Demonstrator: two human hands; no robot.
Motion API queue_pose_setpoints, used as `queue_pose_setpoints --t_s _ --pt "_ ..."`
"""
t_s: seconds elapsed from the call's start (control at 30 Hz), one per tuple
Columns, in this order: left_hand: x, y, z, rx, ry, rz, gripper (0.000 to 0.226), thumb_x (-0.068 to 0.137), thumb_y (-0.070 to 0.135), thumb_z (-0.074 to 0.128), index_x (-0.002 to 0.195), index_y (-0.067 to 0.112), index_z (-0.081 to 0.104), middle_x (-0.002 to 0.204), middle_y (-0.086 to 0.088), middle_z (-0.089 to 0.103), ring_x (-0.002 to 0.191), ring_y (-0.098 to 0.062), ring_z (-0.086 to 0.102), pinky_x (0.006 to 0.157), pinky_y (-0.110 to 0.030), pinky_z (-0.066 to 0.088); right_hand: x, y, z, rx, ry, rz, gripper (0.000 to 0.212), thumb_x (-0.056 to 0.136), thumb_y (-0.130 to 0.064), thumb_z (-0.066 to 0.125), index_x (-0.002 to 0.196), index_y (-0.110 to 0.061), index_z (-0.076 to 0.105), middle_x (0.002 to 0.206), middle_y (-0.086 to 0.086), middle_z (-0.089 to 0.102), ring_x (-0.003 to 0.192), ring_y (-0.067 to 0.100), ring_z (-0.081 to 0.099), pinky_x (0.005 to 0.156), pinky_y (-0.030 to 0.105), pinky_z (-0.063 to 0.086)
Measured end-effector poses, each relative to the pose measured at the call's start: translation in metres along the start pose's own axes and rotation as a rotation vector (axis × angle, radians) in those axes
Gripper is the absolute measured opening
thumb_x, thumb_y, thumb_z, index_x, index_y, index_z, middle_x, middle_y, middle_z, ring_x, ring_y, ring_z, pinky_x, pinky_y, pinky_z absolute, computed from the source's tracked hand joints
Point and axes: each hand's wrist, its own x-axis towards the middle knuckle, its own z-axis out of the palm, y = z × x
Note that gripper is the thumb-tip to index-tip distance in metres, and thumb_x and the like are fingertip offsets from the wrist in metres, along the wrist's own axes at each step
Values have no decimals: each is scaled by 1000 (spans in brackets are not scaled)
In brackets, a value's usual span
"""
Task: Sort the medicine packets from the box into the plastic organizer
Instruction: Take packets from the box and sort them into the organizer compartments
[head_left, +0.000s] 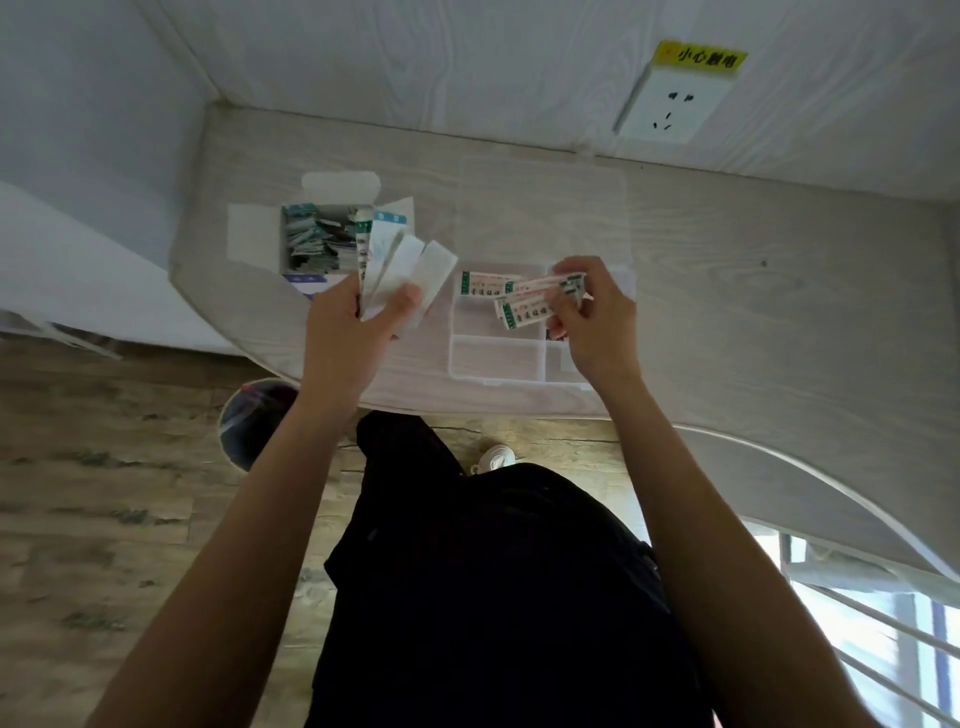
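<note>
An open white cardboard box (248, 236) stands at the table's left, with several green-and-white medicine packets (311, 241) piled inside. My left hand (353, 322) holds a fan of several white packets (402, 267) just right of the box. The clear plastic organizer (493, 358) lies open at the table's front, its lid (540, 208) folded back. One packet (480, 285) lies in a rear compartment. My right hand (595, 317) pinches a few pink-and-white packets (535, 301) above the organizer.
The pale wood-grain table (753, 291) meets a white wall with a socket (670, 104) under a yellow warning sticker. A dark bin (254, 421) stands on the wooden floor below the table's edge. My dark trousers and a white shoe (496, 457) are below.
</note>
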Motion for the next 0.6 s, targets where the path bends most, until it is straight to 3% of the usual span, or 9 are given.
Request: queue_pose_setpoints --t_s 0.07,0.17,0.23,0.43,0.6 --pt "-4 -8 -2 20 -3 -35 29 73 46 67 88 21 70 86 -10 72 85 -25 68 76 -49 56 0 0 12 -5 -37 -26 4 92 -9 56 93 -12 55 85 -2 65 54 2 64 47 15 49" --pt "-9 -17 -3 21 -2 -66 9 71 48 67 72 39 70 81 -6 73 83 -27 69 78 -54 54 -1 3 24 -34 -66 -49 5 91 -9 57 89 -11 53 87 -1 64 57 6 65 48 10 44" --pt "-10 -20 -2 2 6 -77 6 71 45 68 70 40 69 81 -3 72 84 -27 69 78 -54 54 0 5 26 -131 -76 -96 4 91 -11 58 90 -10 54 89 1 66 64 13 68 51 11 46" --pt "-9 -23 1 -4 0 -71 9 73 42 67 75 33 64 81 -6 71 84 -26 69 76 -52 55 13 -2 24 -744 -279 -410 20 96 -29 47 105 -19 62 101 1 69 87 24 65 69 31 44" --pt "-9 -25 2 25 -20 -65 8 77 37 68 73 34 62 73 4 69 78 -18 68 75 -50 55 24 -3 28 -1069 -436 -519 31 100 -31 38 124 -25 57 114 3 66 96 26 64 72 34 48"
